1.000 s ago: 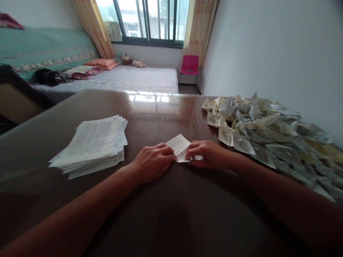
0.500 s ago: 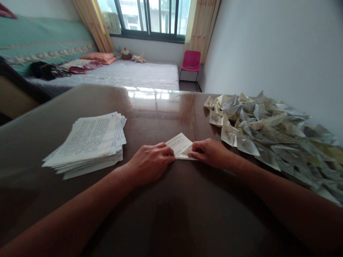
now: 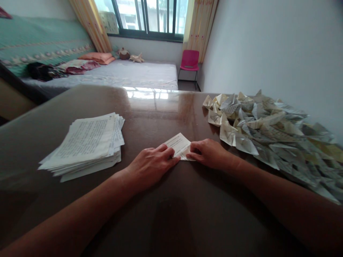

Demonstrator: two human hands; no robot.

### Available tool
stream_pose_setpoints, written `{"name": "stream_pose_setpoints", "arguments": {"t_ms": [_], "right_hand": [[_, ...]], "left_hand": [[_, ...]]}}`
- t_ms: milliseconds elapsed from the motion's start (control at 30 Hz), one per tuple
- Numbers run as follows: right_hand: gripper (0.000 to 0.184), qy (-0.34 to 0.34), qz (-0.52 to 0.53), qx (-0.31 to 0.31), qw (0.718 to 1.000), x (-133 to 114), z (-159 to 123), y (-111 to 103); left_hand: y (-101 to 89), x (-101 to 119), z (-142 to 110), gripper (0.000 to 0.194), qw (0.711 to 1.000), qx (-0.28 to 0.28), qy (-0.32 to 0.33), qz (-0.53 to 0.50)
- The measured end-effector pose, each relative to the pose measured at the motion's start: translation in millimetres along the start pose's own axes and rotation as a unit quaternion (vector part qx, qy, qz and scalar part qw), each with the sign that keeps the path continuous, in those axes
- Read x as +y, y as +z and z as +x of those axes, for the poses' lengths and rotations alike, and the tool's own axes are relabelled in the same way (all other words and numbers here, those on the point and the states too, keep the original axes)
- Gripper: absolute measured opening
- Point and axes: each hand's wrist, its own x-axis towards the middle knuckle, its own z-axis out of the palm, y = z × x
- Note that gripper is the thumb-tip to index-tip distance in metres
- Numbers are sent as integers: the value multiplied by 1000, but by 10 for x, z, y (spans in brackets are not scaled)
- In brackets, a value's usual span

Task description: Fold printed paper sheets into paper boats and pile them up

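A small folded sheet of printed paper (image 3: 177, 143) lies on the brown glossy table between my hands, its pointed corner facing away from me. My left hand (image 3: 154, 162) presses on its left side, with the fingers bent and the thumb along the near edge. At the right side, my right hand (image 3: 207, 152) pinches the paper with curled fingers. Left of my hands sits a stack of printed sheets (image 3: 85, 139). A large heap of folded paper boats (image 3: 257, 125) spreads over the table's right side.
The table (image 3: 150, 123) reaches toward a bed (image 3: 139, 73) with pillows and clothes on it. A pink chair (image 3: 189, 60) stands beyond, near the window. A white wall (image 3: 262, 46) runs along the right, behind the heap.
My left thumb has stretched out rightward along the paper's near edge. The right hand still grips the paper, almost in place. The whole view has shifted slightly.
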Motion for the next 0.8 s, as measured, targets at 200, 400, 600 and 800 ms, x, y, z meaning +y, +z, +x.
{"name": "stream_pose_setpoints", "arguments": {"t_ms": [200, 400, 600, 800], "right_hand": [[21, -122, -113, 53, 985, -225, -174, -137], [28, -156, -237, 30, 958, -500, -438, -53], [20, -104, -273, 30, 956, -572, -517, -80], [18, -125, -261, 81, 954, -510, -363, -100]], "left_hand": [[-38, 24, 11, 36, 1000, -17, -7, 13], [-59, 31, 17, 36, 1000, -21, -6, 15], [-35, 17, 11, 34, 1000, -6, -4, 20], [19, -21, 24, 26, 1000, 29, -7, 10]]}}
